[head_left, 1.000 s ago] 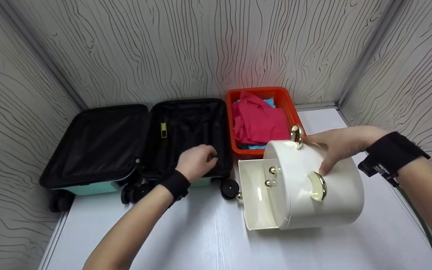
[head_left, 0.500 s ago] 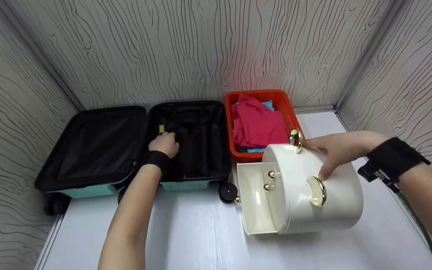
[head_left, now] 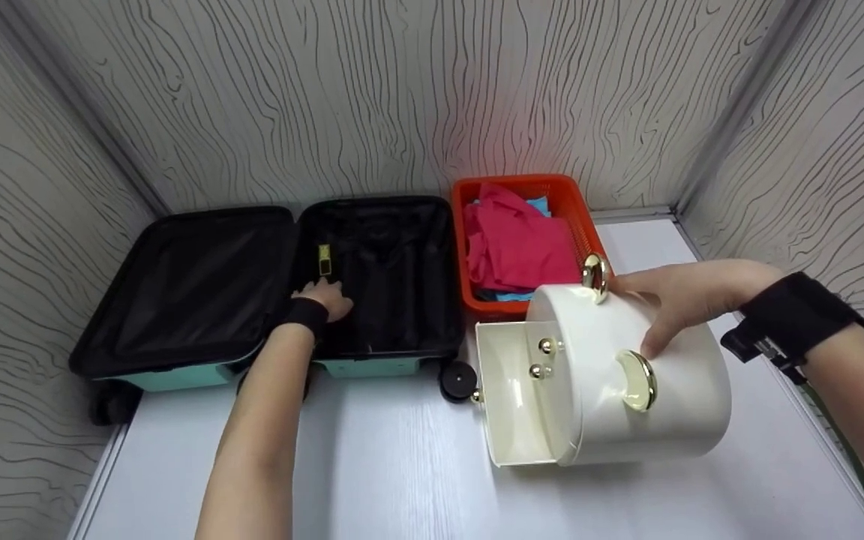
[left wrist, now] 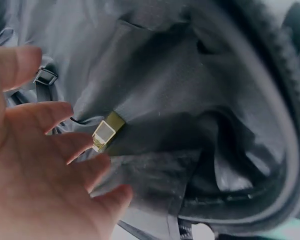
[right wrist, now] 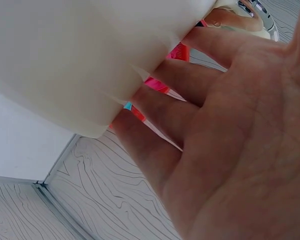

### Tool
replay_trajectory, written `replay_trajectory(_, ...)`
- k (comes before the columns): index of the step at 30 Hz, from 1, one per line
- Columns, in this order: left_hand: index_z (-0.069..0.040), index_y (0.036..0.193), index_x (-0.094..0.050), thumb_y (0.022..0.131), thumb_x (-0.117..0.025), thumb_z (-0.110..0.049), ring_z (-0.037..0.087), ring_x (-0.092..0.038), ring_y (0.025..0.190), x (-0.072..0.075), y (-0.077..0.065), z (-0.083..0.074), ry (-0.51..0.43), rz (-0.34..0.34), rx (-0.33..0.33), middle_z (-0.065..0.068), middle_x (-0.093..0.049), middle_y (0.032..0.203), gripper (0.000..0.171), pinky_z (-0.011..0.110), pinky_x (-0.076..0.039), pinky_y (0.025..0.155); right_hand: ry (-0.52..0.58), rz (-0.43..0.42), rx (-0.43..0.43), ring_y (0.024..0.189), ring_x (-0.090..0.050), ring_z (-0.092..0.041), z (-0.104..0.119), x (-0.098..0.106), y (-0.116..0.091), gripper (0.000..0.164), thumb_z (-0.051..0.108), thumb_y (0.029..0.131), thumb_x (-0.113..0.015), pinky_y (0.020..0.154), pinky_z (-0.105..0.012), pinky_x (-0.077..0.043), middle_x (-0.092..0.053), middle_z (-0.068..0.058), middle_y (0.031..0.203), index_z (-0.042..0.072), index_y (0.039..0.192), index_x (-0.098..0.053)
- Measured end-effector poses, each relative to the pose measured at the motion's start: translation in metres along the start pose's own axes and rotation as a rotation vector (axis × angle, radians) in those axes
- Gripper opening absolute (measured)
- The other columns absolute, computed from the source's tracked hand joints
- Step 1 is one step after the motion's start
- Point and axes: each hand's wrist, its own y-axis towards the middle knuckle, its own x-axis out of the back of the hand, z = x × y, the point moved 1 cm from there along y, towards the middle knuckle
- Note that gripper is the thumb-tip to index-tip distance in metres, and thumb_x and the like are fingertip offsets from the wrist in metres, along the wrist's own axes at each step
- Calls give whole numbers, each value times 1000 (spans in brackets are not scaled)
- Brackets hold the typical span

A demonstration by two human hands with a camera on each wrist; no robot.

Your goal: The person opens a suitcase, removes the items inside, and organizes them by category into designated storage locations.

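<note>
My left hand [head_left: 325, 298], fingers apart, reaches into the right half of an open mint suitcase [head_left: 372, 367] with black lining. In the left wrist view its fingertips hover beside a yellow strap end with a metal buckle [left wrist: 106, 131]. A second, dark buckle [left wrist: 46, 76] lies beyond the thumb. My right hand [head_left: 691, 292] rests on a glossy white rounded box [head_left: 672, 420], thumb and outstretched fingers spread over its top. Fingertips touch the box surface in the right wrist view. A drawer [head_left: 518, 405] juts from the box's left end.
The suitcase's other half [head_left: 177, 300] lies open at left. Behind the box stands a red basket [head_left: 586, 236] with pink [head_left: 522, 247] and blue cloth. A black wheel [head_left: 459, 381] sits beside the drawer. Patterned walls [head_left: 372, 97] enclose the white table [head_left: 402, 465].
My left hand has moved left and into the suitcase's right half, and its curled fingers have spread out. The right hand and the white box have stayed in place.
</note>
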Motion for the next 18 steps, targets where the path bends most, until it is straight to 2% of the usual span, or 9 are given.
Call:
replay_trajectory(4, 8, 159, -18, 109, -34, -30, 46, -14, 152, 6, 16, -7, -20, -4, -40, 32, -14, 164, 65, 57, -18, 121, 17, -5, 2, 115, -56, -27, -3, 1, -2, 98, 37, 76, -88, 88, -44, -52, -57, -7, 128, 19, 158, -38)
replay_trajectory(7, 8, 160, -13, 110, -34, -35, 46, -12, 152, 3, 34, -6, -25, -22, -21, 31, -10, 165, 70, 58, -16, 121, 45, -5, 7, 116, -55, -27, -5, 0, -4, 99, 37, 75, -89, 88, -43, -52, -57, -6, 128, 21, 159, -37)
replay_trajectory(13, 10, 159, -7, 110, -33, -44, 49, -8, 152, -16, 86, 19, -85, -38, 20, 32, -7, 165, 78, 59, -13, 121, 57, -18, 14, 121, -52, -28, -5, -4, -7, 106, 38, 74, -89, 93, -45, -49, -55, -6, 135, 17, 161, -33)
replay_trajectory(16, 15, 156, -9, 109, -34, -43, 52, -9, 150, -22, 105, 32, -116, -42, 16, 36, -9, 163, 80, 56, -13, 122, 39, -28, 20, 122, -51, -28, -3, -3, -6, 108, 39, 74, -89, 95, -47, -48, -54, -6, 138, 16, 162, -31)
replay_trajectory(18, 18, 155, -9, 109, -34, -43, 53, -9, 150, -26, 113, 39, -131, -56, 13, 39, -9, 161, 81, 54, -12, 122, 29, -35, 26, 123, -51, -28, -1, -2, -4, 109, 39, 73, -90, 95, -48, -48, -53, -5, 139, 17, 162, -31)
